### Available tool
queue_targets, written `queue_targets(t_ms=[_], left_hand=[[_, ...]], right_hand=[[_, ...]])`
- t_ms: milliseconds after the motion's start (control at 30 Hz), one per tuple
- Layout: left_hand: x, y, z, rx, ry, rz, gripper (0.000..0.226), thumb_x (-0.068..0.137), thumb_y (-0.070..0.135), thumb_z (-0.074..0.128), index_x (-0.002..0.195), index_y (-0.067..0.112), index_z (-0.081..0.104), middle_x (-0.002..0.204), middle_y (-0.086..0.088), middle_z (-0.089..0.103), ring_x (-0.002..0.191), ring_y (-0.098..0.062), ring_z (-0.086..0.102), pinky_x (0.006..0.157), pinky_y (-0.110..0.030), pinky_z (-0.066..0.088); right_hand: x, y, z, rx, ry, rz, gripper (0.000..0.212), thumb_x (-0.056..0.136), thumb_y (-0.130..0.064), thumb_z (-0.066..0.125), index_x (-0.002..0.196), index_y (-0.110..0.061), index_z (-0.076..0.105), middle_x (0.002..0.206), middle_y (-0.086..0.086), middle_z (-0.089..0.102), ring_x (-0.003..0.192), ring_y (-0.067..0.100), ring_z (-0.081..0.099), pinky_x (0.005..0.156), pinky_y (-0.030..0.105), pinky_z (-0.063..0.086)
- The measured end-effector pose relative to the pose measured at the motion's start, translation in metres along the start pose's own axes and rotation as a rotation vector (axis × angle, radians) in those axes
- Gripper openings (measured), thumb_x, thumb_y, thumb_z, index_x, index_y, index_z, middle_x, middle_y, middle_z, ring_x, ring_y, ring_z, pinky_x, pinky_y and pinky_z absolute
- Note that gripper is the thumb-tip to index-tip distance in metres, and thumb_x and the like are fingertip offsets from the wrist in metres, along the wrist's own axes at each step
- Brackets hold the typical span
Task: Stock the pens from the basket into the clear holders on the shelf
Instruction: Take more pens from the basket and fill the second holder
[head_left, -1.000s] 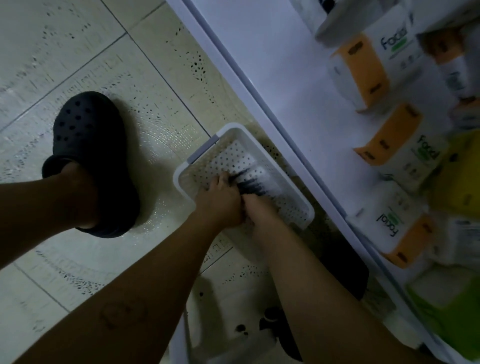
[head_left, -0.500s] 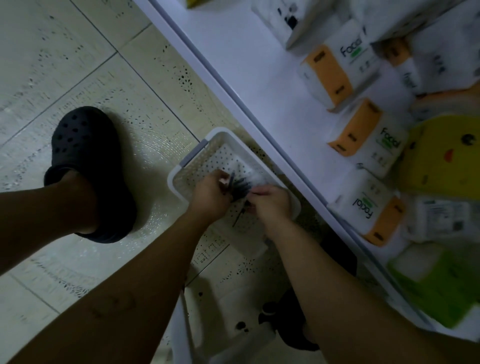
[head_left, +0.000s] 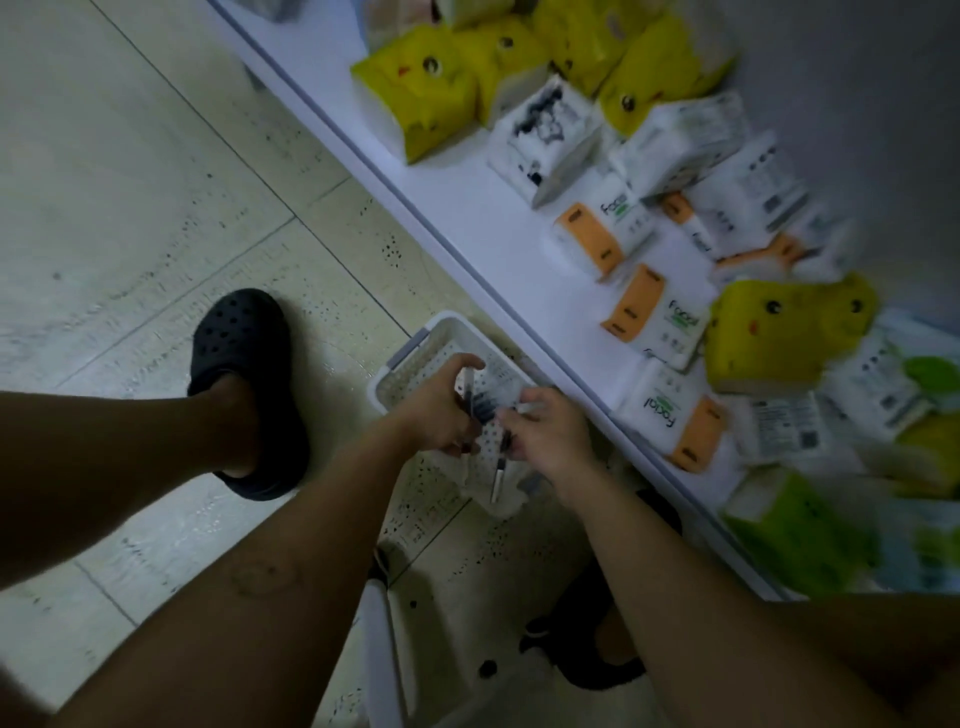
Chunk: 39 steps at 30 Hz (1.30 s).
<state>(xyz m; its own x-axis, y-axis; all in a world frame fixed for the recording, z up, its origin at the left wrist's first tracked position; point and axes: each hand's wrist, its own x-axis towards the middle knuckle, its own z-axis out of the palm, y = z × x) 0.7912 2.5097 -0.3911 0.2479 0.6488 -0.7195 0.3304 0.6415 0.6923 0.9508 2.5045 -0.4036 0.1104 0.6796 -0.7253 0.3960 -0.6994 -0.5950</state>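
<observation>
Seen from above, two bare forearms reach down toward a white perforated plastic basket (head_left: 410, 358). It sits on a pale tiled floor (head_left: 130, 208), just beside the front edge of a low white shelf (head_left: 483, 228) that runs diagonally from far left to near right. The left hand (head_left: 441, 410) is over the basket, its fingers curled round a small bundle of dark-tipped pens (head_left: 480, 402) held roughly upright. The right hand (head_left: 550, 431) is just to the right of it, almost touching, with its fingers bent inward. It pinches a single pale pen with a dark end (head_left: 497, 470), which hangs down over the near part of the basket. The exact hold is blurred. On the shelf lie soft tissue packs in loose rows. There are yellow packs printed with chick faces (head_left: 415, 98) at the far end, white packs with orange ends marked "facial" (head_left: 649, 312) in the middle, and a green and white pack (head_left: 795, 530) at the near right. To the left of the basket, a foot in a black perforated clog (head_left: 244, 353) stands on the tiles.
</observation>
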Motion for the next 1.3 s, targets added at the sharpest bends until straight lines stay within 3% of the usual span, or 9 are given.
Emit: queue_targets(t_ms=[200, 300, 400, 533, 833, 967, 1100, 1200, 1300], left_hand=[[-0.035, 0.033, 0.014, -0.019, 0.171, 0.185, 0.033, 0.099, 0.011, 0.051, 0.128, 0.027, 0.048, 0.077, -0.009, 0.062, 0.04, 0.0, 0.054, 0.041, -0.018, 0.045], [-0.054, 0.056, 0.024, -0.087, 0.147, 0.275, 0.04, 0.1, 0.01, 0.047, 0.136, 0.025, 0.043, 0.084, -0.016, 0.064, 0.049, -0.008, 0.061, 0.049, -0.026, 0.051], [-0.075, 0.081, 0.036, -0.099, 0.119, 0.352, 0.039, 0.1, 0.008, 0.048, 0.134, 0.025, 0.039, 0.089, -0.021, 0.066, 0.067, -0.028, 0.069, 0.062, -0.04, 0.056], [-0.1, 0.118, 0.043, -0.02, 0.088, 0.426, 0.027, 0.094, 0.006, 0.058, 0.114, 0.02, 0.047, 0.086, -0.021, 0.065, 0.077, -0.037, 0.071, 0.068, -0.048, 0.06], [-0.17, 0.193, 0.085, 0.081, 0.075, 0.733, 0.025, 0.087, 0.008, 0.07, 0.108, 0.017, 0.058, 0.078, -0.014, 0.058, 0.069, -0.029, 0.068, 0.062, -0.043, 0.06], [-0.198, 0.225, 0.106, 0.111, 0.095, 0.865, 0.023, 0.089, 0.006, 0.066, 0.109, 0.018, 0.064, 0.072, -0.016, 0.06, 0.075, -0.021, 0.07, 0.074, -0.044, 0.06], [-0.235, 0.259, 0.127, 0.191, 0.078, 1.014, 0.03, 0.088, 0.007, 0.066, 0.115, 0.02, 0.062, 0.083, -0.017, 0.068, 0.08, -0.024, 0.068, 0.076, -0.033, 0.055], [-0.263, 0.288, 0.146, 0.246, 0.057, 1.121, 0.031, 0.09, 0.01, 0.065, 0.118, 0.023, 0.06, 0.085, -0.012, 0.07, 0.079, -0.025, 0.067, 0.071, -0.032, 0.054], [-0.287, 0.317, 0.167, 0.294, 0.058, 1.273, 0.032, 0.09, 0.015, 0.066, 0.118, 0.029, 0.059, 0.085, -0.009, 0.07, 0.077, -0.02, 0.068, 0.077, -0.04, 0.056]], right_hand=[[-0.039, -0.016, -0.021, -0.123, 0.076, -0.168, 0.01, 0.087, -0.017, 0.065, 0.078, -0.016, 0.06, 0.079, 0.006, 0.068, 0.08, 0.025, 0.069, 0.075, 0.051, 0.059], [-0.063, -0.025, -0.041, -0.109, 0.178, -0.259, 0.014, 0.086, -0.011, 0.065, 0.092, -0.02, 0.056, 0.082, 0.003, 0.063, 0.082, 0.025, 0.067, 0.074, 0.049, 0.058], [-0.094, -0.033, -0.065, -0.06, 0.274, -0.33, 0.053, 0.091, -0.006, 0.061, 0.125, -0.042, 0.041, 0.088, -0.005, 0.059, 0.074, 0.019, 0.063, 0.059, 0.03, 0.056], [-0.129, -0.041, -0.092, 0.003, 0.339, -0.482, 0.043, 0.09, -0.009, 0.064, 0.115, -0.043, 0.054, 0.088, -0.003, 0.063, 0.078, 0.022, 0.068, 0.068, 0.046, 0.059], [-0.21, -0.065, -0.138, 0.215, 0.461, -0.698, 0.03, 0.088, -0.008, 0.068, 0.106, -0.027, 0.053, 0.074, 0.002, 0.054, 0.054, 0.004, 0.061, 0.052, 0.028, 0.049], [-0.247, -0.073, -0.172, 0.212, 0.578, -0.797, 0.029, 0.087, -0.013, 0.07, 0.103, -0.034, 0.057, 0.072, 0.001, 0.057, 0.068, 0.015, 0.061, 0.068, 0.041, 0.052], [-0.293, -0.087, -0.215, 0.24, 0.724, -0.908, 0.04, 0.085, -0.011, 0.072, 0.099, -0.044, 0.055, 0.07, -0.003, 0.062, 0.067, 0.006, 0.062, 0.069, 0.029, 0.052], [-0.329, -0.094, -0.244, 0.269, 0.783, -0.974, 0.04, 0.085, -0.013, 0.072, 0.1, -0.047, 0.058, 0.081, 0.006, 0.067, 0.076, 0.018, 0.067, 0.076, 0.044, 0.056], [-0.366, -0.097, -0.27, 0.277, 0.855, -1.019, 0.037, 0.086, -0.019, 0.072, 0.108, -0.046, 0.06, 0.093, -0.004, 0.061, 0.085, 0.019, 0.068, 0.079, 0.048, 0.057]])
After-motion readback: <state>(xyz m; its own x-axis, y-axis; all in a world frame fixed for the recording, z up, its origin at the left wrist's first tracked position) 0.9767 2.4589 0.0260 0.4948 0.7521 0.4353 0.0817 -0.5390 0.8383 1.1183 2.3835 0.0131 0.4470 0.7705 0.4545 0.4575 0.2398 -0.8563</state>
